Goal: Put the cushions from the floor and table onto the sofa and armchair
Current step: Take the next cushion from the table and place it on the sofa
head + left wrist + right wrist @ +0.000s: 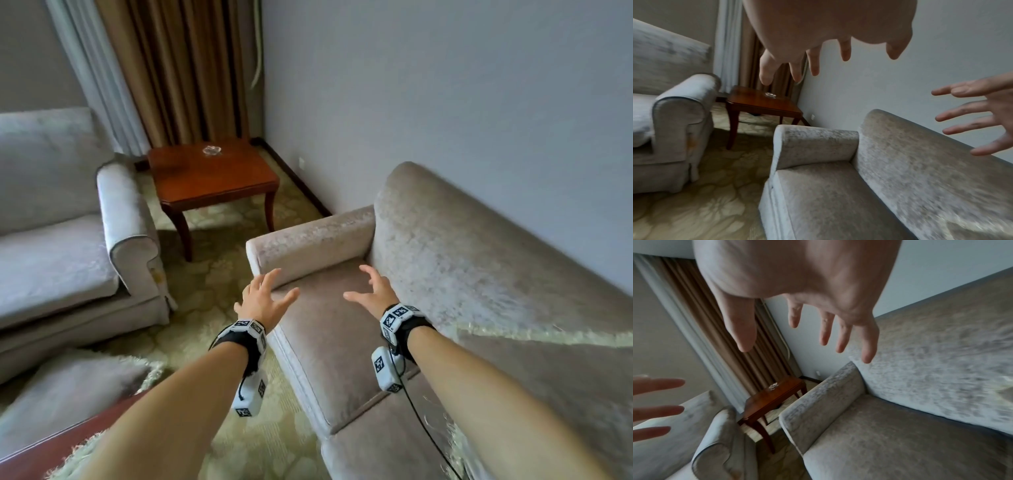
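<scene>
I am finding no readable words, brands or numbers in any view. The only markings I am seeing are black-and-white square code patterns on the white wrist blocks (247,331), strapped by both hands in the near middle; they are carrying no letters or digits that I can make out.

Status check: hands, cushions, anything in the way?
Left hand and right hand open, empty, above the sofa seat. One fringed cushion lower left, not yet placed. Nothing blocking.
</scene>
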`<state>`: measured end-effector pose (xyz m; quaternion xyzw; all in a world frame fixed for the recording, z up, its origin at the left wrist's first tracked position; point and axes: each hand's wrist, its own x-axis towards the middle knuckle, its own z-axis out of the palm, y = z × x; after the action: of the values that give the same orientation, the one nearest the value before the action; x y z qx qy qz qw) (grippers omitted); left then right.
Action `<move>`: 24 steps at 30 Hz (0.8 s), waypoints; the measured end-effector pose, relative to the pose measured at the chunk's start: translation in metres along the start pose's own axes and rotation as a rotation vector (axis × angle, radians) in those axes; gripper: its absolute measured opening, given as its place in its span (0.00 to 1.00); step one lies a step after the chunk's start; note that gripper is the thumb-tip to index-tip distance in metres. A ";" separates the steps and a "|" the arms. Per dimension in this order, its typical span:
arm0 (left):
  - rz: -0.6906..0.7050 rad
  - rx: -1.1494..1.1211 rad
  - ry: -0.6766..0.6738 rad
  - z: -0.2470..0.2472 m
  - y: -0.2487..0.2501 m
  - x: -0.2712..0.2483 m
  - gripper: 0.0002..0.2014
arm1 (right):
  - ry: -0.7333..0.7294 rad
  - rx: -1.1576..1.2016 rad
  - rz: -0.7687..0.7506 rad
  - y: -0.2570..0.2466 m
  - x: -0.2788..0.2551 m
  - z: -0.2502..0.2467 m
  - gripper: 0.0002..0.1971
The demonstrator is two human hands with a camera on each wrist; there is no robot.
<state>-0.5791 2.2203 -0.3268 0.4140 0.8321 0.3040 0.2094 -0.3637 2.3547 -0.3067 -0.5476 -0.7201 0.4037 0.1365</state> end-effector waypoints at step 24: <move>-0.806 -0.057 0.566 -0.142 -0.185 -0.035 0.35 | -0.774 -0.252 -0.481 -0.221 0.130 0.279 0.41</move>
<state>-0.7484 2.0574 -0.3459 -0.0456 0.9416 0.3220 0.0873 -0.7391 2.3343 -0.3549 -0.1867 -0.8678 0.4445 -0.1201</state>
